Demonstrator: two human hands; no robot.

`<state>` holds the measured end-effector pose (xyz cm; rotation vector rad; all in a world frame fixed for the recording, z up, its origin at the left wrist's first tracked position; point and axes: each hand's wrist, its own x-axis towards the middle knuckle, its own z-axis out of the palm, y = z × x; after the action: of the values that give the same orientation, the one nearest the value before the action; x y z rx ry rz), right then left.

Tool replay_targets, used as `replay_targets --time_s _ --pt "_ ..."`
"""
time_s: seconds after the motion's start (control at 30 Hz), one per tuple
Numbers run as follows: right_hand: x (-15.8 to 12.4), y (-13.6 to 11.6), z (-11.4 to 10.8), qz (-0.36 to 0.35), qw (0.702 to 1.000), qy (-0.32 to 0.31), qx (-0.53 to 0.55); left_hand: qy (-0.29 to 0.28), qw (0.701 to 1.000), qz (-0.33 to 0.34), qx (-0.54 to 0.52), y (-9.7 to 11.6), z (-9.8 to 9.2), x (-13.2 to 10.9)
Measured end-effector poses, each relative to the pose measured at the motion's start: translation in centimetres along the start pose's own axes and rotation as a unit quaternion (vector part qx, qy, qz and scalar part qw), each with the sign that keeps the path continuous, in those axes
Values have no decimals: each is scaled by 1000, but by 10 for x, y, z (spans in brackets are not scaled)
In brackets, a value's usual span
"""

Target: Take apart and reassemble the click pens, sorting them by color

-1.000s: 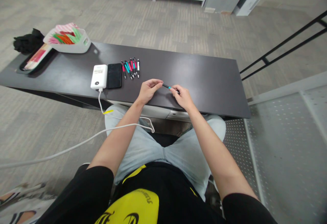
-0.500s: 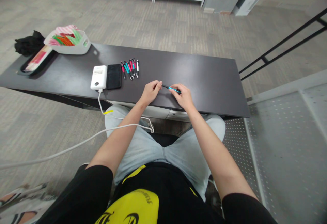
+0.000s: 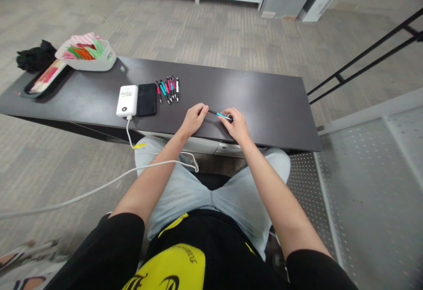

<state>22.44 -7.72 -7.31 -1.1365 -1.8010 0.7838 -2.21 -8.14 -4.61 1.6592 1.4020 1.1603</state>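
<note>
One blue-and-black pen [image 3: 217,113], held over the dark tabletop [image 3: 271,100]. Left hand [image 3: 193,119] pinches its black end; right hand [image 3: 236,124] pinches the blue part, thumb against fingers. Likely light, stiff, slightly slick; black section probably grips best.

Left of the slim teal-and-black pen [image 3: 213,113], small multicoloured pens [image 3: 168,89] lie on the dark rectangular table [image 3: 271,105], right of a flat black device [image 3: 146,99].

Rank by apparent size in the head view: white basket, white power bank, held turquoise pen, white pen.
1. White basket
2. White power bank
3. Unsure: held turquoise pen, nearer the camera and partly hidden, or white pen.
</note>
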Motion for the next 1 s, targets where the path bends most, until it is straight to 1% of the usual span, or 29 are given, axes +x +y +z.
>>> replay_targets --time_s 0.17,0.5,0.67,0.83,1.0 --pt "1 -3 -2 17 1000 -12 -12 -5 1000 8 -10 -1 1 0" --pt "3 -20 -8 77 995 -36 48 -10 998 45 -45 -2 3 -2" --pt "4 -20 -10 99 992 -51 64 -17 998 58 -35 0 2 -3" --pt "8 -20 -12 101 990 -64 79 -17 997 68 -40 2 3 -4" --pt "14 -20 -16 115 984 -97 98 -11 997 61 -47 4 3 -7"
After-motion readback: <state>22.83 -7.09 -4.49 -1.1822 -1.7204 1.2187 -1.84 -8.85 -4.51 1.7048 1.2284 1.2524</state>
